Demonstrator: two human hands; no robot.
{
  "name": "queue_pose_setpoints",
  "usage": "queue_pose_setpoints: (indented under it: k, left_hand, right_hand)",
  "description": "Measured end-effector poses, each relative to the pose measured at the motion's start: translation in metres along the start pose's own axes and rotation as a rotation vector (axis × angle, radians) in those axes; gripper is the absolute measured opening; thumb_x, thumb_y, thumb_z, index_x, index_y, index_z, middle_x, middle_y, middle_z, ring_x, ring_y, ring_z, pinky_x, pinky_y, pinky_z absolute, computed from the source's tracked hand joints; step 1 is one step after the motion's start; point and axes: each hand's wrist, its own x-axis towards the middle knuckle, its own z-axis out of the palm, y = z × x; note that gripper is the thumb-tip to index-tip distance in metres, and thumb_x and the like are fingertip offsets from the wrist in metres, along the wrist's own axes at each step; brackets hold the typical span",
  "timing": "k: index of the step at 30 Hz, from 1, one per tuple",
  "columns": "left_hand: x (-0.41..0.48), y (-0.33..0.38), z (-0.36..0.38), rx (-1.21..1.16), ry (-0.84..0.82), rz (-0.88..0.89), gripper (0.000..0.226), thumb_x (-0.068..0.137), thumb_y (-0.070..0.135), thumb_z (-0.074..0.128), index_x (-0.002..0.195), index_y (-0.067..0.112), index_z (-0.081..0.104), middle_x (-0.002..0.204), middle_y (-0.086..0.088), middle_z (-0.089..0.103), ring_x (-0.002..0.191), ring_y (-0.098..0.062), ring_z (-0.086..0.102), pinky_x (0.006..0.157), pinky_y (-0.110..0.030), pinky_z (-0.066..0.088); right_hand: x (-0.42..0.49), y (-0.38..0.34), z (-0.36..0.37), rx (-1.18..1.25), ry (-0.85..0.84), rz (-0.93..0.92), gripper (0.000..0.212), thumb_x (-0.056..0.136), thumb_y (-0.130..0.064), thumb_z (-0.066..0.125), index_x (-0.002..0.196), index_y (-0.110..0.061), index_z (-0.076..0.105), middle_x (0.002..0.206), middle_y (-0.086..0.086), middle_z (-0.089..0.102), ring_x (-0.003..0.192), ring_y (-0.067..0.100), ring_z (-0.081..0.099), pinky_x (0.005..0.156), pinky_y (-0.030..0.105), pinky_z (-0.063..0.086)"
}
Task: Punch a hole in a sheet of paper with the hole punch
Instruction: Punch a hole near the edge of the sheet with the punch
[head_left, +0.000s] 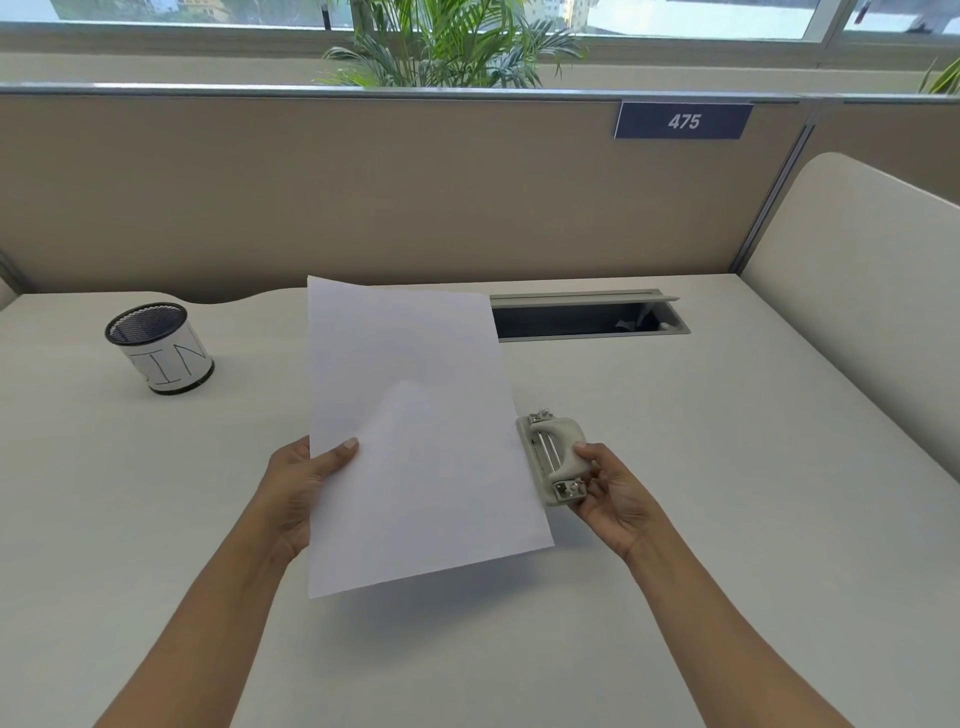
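A blank white sheet of paper (415, 436) is held up above the desk, tilted, by my left hand (298, 493), which pinches its left edge with the thumb on top. A grey two-hole punch (553, 457) sits on the desk at the sheet's right edge. The sheet's edge overlaps the punch's left side; whether it is inside the slot I cannot tell. My right hand (615, 496) grips the punch from the right, thumb on its lever.
A black mesh pen cup (161, 348) with a white label stands at the left back of the white desk (727, 519). An open cable tray (587, 314) lies at the back, beyond it a beige partition with a "475" sign (683, 121).
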Motion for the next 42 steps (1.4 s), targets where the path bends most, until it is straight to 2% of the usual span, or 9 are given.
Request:
queue_pose_setpoints:
  k: [6,10,14,20,26,32,35,42]
  left_hand:
    - [-0.0021,0.0023,-0.0023,0.0,0.011,-0.002,0.01,0.087,0.002,0.057,0.09,0.008,0.065,0.066,-0.002,0.075,0.054,-0.017,0.07,0.049,-0.029,0.058]
    - [-0.0023,0.001,-0.0014,0.022,0.022,0.002,0.01,0.086,0.001,0.057,0.092,0.006,0.064,0.067,-0.002,0.075,0.055,-0.017,0.07,0.052,-0.031,0.059]
    - [-0.0024,-0.0024,0.002,0.036,0.032,-0.002,0.012,0.086,0.002,0.058,0.096,0.005,0.064,0.08,-0.008,0.072,0.058,-0.019,0.07,0.056,-0.032,0.06]
    - [-0.0008,-0.0029,0.0021,0.023,0.03,-0.022,0.009,0.086,0.002,0.059,0.09,0.008,0.064,0.066,-0.002,0.075,0.055,-0.018,0.07,0.049,-0.03,0.058]
    - [-0.0005,0.0013,-0.0032,0.026,0.035,-0.011,0.008,0.086,0.003,0.058,0.09,0.007,0.065,0.065,-0.001,0.075,0.054,-0.017,0.07,0.049,-0.029,0.058]
    - [0.0,-0.001,-0.0007,0.019,0.029,-0.021,0.008,0.086,0.002,0.058,0.089,0.006,0.064,0.064,-0.002,0.074,0.053,-0.017,0.07,0.052,-0.032,0.059]
    - [0.0008,-0.0041,0.0016,0.013,0.025,-0.035,0.008,0.086,0.002,0.058,0.09,0.006,0.064,0.065,-0.003,0.074,0.054,-0.018,0.07,0.051,-0.031,0.059]
    - [0.0046,-0.0073,0.0008,0.026,0.046,-0.026,0.008,0.084,0.002,0.061,0.089,0.006,0.065,0.07,-0.006,0.074,0.056,-0.019,0.071,0.048,-0.03,0.057]
  right_hand:
    - [0.0008,0.0005,-0.0045,-0.028,0.026,-0.001,0.008,0.087,-0.01,0.053,0.087,-0.005,0.06,0.074,0.009,0.065,0.066,0.017,0.06,0.061,0.024,0.05]
    - [-0.0006,0.0022,-0.003,-0.027,0.028,-0.001,0.008,0.087,-0.009,0.053,0.084,-0.006,0.059,0.061,0.005,0.068,0.058,0.014,0.063,0.053,0.022,0.054]
    - [-0.0014,0.0035,-0.0001,-0.021,0.021,0.004,0.007,0.086,-0.009,0.053,0.084,-0.005,0.06,0.069,0.007,0.065,0.064,0.016,0.06,0.053,0.022,0.054]
    - [0.0,0.0034,0.0002,-0.036,0.021,0.0,0.008,0.087,-0.009,0.053,0.086,-0.005,0.06,0.073,0.008,0.063,0.061,0.014,0.061,0.053,0.022,0.053]
    - [0.0004,0.0006,-0.0046,-0.023,0.031,-0.01,0.009,0.087,-0.009,0.052,0.087,-0.004,0.06,0.061,0.006,0.069,0.054,0.013,0.066,0.051,0.022,0.056]
    - [-0.0002,0.0047,-0.0017,-0.047,0.028,0.002,0.009,0.087,-0.009,0.052,0.085,-0.004,0.06,0.061,0.005,0.069,0.055,0.013,0.065,0.051,0.021,0.055]
    - [-0.0014,0.0065,0.0006,-0.065,0.034,0.01,0.009,0.087,-0.009,0.053,0.086,-0.004,0.06,0.069,0.009,0.067,0.061,0.017,0.062,0.052,0.022,0.054]
    - [-0.0046,0.0064,0.0048,-0.055,0.031,0.009,0.009,0.087,-0.009,0.053,0.085,-0.004,0.06,0.068,0.008,0.064,0.058,0.015,0.06,0.05,0.021,0.053]
